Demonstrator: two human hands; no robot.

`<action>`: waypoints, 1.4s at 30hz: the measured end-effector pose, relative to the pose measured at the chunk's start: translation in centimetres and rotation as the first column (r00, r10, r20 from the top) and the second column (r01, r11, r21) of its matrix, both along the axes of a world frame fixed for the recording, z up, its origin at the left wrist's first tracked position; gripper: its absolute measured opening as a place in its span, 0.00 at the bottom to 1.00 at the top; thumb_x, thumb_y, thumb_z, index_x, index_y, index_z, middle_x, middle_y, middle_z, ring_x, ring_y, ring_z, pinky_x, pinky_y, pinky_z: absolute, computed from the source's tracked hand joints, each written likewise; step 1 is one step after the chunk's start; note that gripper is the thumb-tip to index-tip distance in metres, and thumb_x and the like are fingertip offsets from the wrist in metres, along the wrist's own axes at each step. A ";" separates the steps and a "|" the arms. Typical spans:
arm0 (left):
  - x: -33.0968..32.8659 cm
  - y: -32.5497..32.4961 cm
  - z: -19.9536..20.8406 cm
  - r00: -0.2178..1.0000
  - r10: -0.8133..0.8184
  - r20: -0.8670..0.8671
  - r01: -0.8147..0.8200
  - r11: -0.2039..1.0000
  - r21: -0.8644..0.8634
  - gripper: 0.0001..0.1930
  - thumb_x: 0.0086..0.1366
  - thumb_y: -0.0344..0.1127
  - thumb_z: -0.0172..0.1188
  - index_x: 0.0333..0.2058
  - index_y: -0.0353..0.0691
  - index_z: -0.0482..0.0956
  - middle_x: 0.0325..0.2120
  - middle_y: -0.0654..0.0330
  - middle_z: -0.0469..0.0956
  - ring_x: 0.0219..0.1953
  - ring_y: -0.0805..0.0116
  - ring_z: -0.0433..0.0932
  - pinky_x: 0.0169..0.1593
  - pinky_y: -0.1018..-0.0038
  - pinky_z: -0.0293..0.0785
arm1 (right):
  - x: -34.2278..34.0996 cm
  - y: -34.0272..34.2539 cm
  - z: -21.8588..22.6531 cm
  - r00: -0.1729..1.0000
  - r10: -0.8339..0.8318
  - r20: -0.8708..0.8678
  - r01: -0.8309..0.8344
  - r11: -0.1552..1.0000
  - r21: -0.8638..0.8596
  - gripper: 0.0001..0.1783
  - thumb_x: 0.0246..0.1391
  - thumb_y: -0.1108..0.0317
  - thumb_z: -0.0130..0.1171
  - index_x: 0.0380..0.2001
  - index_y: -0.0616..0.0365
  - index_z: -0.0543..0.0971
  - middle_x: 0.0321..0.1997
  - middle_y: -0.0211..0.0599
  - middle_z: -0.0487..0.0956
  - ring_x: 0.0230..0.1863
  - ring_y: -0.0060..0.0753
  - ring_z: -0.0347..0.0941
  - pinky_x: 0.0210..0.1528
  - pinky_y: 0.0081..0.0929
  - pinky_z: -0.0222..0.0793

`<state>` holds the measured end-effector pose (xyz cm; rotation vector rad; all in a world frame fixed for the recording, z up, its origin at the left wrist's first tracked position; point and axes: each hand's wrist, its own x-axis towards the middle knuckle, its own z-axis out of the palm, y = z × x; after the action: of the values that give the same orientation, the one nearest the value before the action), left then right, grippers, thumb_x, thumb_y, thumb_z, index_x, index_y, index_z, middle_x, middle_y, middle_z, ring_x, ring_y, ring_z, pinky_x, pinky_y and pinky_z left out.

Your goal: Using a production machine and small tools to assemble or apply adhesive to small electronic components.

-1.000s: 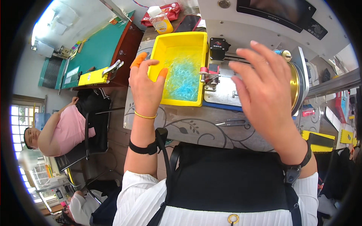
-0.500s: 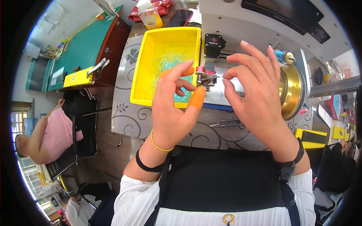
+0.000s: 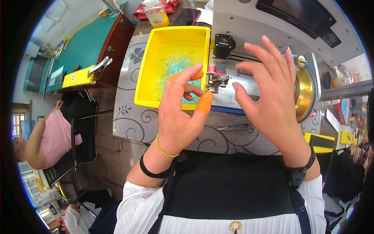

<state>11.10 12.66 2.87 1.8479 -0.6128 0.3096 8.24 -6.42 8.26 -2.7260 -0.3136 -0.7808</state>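
Head view: tangled blue-green strands (image 3: 170, 71) lie inside the yellow plastic bin (image 3: 167, 43) and could snag on the left hand (image 3: 175, 113), since its fingers overlap the bin's near right corner. That hand is half curled, index fingertip apart from the thumb, both in orange finger cots (image 3: 204, 103); whether it pinches a fine strand, I cannot tell. Just right of the bin stands the spring-loaded clamp (image 3: 212, 77), near those fingertips; a small rightward slip might knock it or nip a finger. Thread snips (image 3: 237, 127) lie to the bin's near right, tips on the bin's side, where a lowered wrist could nudge them. Farther right of the bin, the right hand (image 3: 269, 95) has its fingers spread and thumb apart, with nothing visible held; straying right, it could brush the gold-coloured wheel (image 3: 305, 93).

As for edges, the patterned tabletop (image 3: 130, 121) shows a strip left of the bin and a band along its near side. The bin's right wall crowds the clamp. Past that, a gap over the metal bed (image 3: 231, 93) gives the fingers room before the wheel limits travel.
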 end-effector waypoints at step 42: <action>-4.4 -2.4 1.0 0.927 -0.373 -0.039 0.374 0.927 0.031 0.13 0.70 0.31 0.53 0.49 0.31 0.75 0.26 0.56 0.77 0.27 0.70 0.74 0.33 0.77 0.72 | 3.0 1.3 -6.7 0.927 0.037 0.374 -0.126 0.968 0.218 0.08 0.35 0.67 0.57 0.21 0.59 0.79 0.28 0.39 0.74 0.50 0.44 0.69 0.69 0.59 0.44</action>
<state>6.75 10.23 3.87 1.7239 -0.9357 0.0139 11.19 -5.12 1.56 -2.3176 -0.3821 -1.2217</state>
